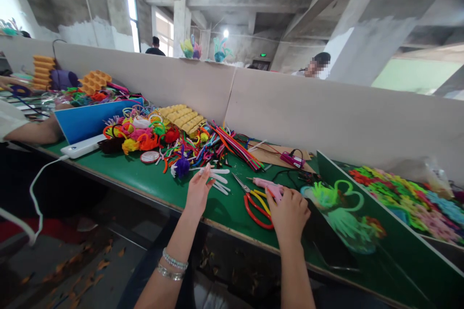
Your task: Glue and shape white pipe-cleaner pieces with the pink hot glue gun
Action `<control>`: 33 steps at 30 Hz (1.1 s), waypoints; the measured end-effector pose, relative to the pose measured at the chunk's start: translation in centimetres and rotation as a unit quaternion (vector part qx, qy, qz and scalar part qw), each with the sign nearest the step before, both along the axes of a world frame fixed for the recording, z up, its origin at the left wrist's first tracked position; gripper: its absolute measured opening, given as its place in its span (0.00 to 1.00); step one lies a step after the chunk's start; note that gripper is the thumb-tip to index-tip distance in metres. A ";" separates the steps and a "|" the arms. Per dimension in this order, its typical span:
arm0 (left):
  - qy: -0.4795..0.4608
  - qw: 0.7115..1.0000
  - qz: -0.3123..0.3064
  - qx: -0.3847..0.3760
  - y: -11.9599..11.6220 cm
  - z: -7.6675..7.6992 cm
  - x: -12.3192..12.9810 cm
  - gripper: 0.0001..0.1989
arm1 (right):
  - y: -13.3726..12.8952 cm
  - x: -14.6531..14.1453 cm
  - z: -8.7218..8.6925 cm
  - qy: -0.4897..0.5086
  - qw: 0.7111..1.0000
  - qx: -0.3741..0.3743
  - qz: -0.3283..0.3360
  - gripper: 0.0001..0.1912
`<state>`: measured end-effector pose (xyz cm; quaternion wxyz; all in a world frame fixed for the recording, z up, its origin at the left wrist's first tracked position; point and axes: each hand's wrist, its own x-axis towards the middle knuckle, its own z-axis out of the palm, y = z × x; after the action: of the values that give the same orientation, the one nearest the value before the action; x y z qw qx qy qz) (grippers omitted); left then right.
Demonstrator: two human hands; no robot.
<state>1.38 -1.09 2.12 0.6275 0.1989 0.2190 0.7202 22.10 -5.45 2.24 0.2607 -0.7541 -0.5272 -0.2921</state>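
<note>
My right hand (pixel 290 212) is wrapped round a pink glue gun (pixel 266 184), whose thin metal tip points left. Over the near part of the green table, my left hand (pixel 198 188) has its thumb and fingertips pinched together; what is between them is too small to make out. White strips (pixel 220 179) lie just behind and beside those fingers. Between my hands rest scissors (pixel 254 208) with red handles, blades slightly apart, and a yellow-handled tool (pixel 261 199) lies against them. A dark purple fluffy ball (pixel 182 167) sits to the left of my left hand.
Colourful pipe cleaners (pixel 239 147) and fluffy pieces (pixel 148 141) are heaped at the back. A white power strip (pixel 85 146) lies left, by a blue board (pixel 97 118). A black phone (pixel 331 239) and a green board (pixel 362 217) stand right. Another person's arm (pixel 34 131) is far left.
</note>
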 end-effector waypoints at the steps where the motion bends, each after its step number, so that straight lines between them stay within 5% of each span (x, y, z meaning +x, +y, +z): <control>1: -0.011 1.000 -0.004 -0.005 -0.1 0.0 0.2 0.15 | -0.1 -0.6 0.4 0.014 0.999 0.013 0.041 0.19; 3: -0.032 0.999 -0.013 -0.011 -0.1 0.0 0.5 0.15 | -0.3 -2.1 1.1 0.070 0.978 0.006 0.197 0.15; 5: -0.053 0.998 -0.024 -0.015 -0.2 0.1 0.8 0.14 | -0.6 -3.9 1.5 0.154 0.919 -0.026 0.361 0.12; 8: -0.083 0.996 -0.033 -0.029 -0.4 0.2 1.4 0.15 | -0.8 -6.3 1.3 0.259 0.854 -0.049 0.449 0.14; 16: -0.096 0.993 -0.069 -0.023 -1.5 0.6 3.3 0.14 | -0.4 -8.5 -0.4 0.454 0.766 0.021 0.456 0.16; 22: -0.109 0.985 -0.134 -0.027 -2.4 -0.1 4.7 0.17 | -0.3 -8.5 -0.7 0.528 0.730 0.049 0.430 0.13; 28: -0.075 0.985 -0.152 0.013 -2.1 -0.4 4.8 0.16 | -0.1 -7.9 -0.5 0.561 0.722 0.068 0.399 0.14; 33: 0.122 0.983 -0.102 0.092 -1.1 0.3 2.4 0.17 | -0.1 -6.9 0.1 0.538 0.747 0.037 0.388 0.15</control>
<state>3.76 -2.24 2.38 0.6453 0.3632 0.2055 0.6399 15.20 -5.59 2.38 0.6197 -0.5065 -0.5355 0.2697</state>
